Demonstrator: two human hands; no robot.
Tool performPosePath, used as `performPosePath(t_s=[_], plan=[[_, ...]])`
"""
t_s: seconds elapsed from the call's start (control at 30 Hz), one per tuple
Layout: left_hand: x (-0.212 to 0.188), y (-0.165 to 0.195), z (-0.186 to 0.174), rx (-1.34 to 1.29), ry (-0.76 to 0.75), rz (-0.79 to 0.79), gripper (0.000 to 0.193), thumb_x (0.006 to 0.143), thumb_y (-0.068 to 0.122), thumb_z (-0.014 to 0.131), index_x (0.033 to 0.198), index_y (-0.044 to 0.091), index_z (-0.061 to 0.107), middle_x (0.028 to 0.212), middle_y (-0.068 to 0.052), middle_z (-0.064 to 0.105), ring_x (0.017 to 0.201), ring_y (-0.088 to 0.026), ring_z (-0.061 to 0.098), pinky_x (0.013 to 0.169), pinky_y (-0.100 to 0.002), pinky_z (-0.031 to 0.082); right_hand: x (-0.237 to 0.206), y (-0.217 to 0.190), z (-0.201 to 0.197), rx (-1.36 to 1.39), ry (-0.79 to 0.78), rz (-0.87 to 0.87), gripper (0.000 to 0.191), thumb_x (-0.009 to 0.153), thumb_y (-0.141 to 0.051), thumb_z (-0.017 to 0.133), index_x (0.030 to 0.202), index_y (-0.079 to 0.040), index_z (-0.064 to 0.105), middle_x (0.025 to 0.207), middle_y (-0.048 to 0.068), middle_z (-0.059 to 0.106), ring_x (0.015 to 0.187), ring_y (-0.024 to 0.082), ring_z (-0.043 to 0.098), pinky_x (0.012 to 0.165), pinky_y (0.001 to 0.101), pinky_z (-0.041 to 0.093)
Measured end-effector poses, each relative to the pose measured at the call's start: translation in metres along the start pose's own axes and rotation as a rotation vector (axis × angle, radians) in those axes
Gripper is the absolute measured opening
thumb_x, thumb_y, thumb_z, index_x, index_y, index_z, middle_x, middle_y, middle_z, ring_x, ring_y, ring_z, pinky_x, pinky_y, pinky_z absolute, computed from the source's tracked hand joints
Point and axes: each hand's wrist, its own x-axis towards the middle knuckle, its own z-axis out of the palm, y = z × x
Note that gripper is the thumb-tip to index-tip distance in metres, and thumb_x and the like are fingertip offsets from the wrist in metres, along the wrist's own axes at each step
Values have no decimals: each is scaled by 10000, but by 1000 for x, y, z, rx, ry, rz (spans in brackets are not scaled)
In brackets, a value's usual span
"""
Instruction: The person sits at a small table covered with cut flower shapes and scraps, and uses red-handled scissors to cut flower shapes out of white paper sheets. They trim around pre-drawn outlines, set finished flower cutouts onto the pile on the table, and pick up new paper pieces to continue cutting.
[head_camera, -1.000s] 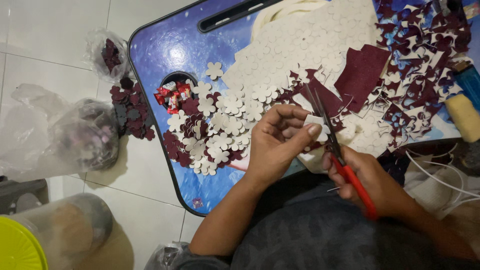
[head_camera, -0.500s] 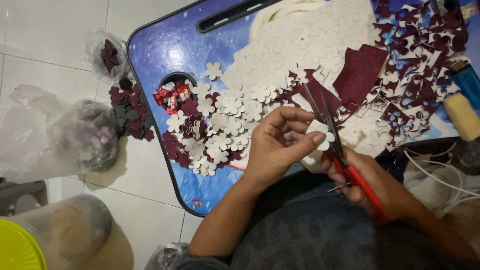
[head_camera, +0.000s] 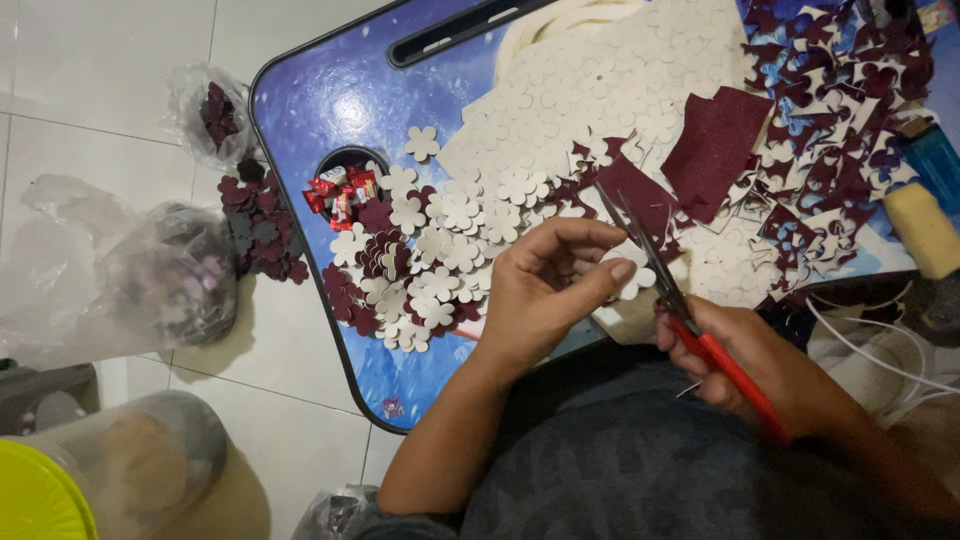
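Note:
My left hand (head_camera: 545, 290) pinches a small cream flower-shaped cutout (head_camera: 634, 276) between thumb and fingers. My right hand (head_camera: 760, 360) grips red-handled scissors (head_camera: 690, 320), whose dark blades point up and left, right beside the cutout. Both hands hover over the near edge of a blue lap table (head_camera: 330, 100). A heap of cream and maroon flower cutouts (head_camera: 420, 260) lies just left of my left hand. A maroon felt piece (head_camera: 715, 150) sits beyond the scissors.
Maroon and cream offcuts (head_camera: 840, 130) cover the table's right side. A round hole in the table holds red wrappers (head_camera: 340, 185). On the tiled floor lie clear plastic bags (head_camera: 165, 275), loose maroon flowers (head_camera: 255, 225), and a jar with a yellow-green lid (head_camera: 40, 495).
My left hand has turned the cream cutout slightly against the scissor blades. The right hand and scissors have shifted a little; everything else stays put.

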Motion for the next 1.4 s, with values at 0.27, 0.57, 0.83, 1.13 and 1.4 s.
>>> performPosePath(t_s=[0.27,0.57,0.83,1.13,1.4], plan=[[1,-1,-4,-9,28,30,215,962,-29,734,1175,-38,707,1077,-95,735,927,-109,707,762,-256,608,-1,-1,-3,-41,-22,29,956,650,-947,493,1038,-75,546,643,-20,473,564,98,429,466,282,409],[4,-1,-5,26,59,74,260,956,-28,757,1164,-40,601,1025,-108,708,894,-130,703,775,-255,604,0,5,-6,-77,-37,124,774,656,-765,645,992,-74,559,641,1,510,577,123,455,489,294,430],[8,0,3,-49,102,62,479,926,-25,733,1352,22,519,1030,-103,705,912,-142,731,767,-257,623,2,11,2,22,15,8,543,814,-521,720,1069,-64,578,802,13,572,709,117,550,605,284,533],[4,1,4,-18,55,6,552,897,-40,786,1379,-19,519,917,-51,694,839,-105,701,735,-224,581,-3,6,3,24,-36,-77,857,822,-765,621,1254,-31,521,816,19,512,700,126,498,597,292,478],[2,7,5,-7,30,-11,599,856,-60,785,1388,-20,513,893,-42,691,819,-110,715,706,-224,578,-3,-10,2,-61,-17,-10,985,728,-907,464,1207,-51,553,737,2,530,664,115,457,556,280,452]])
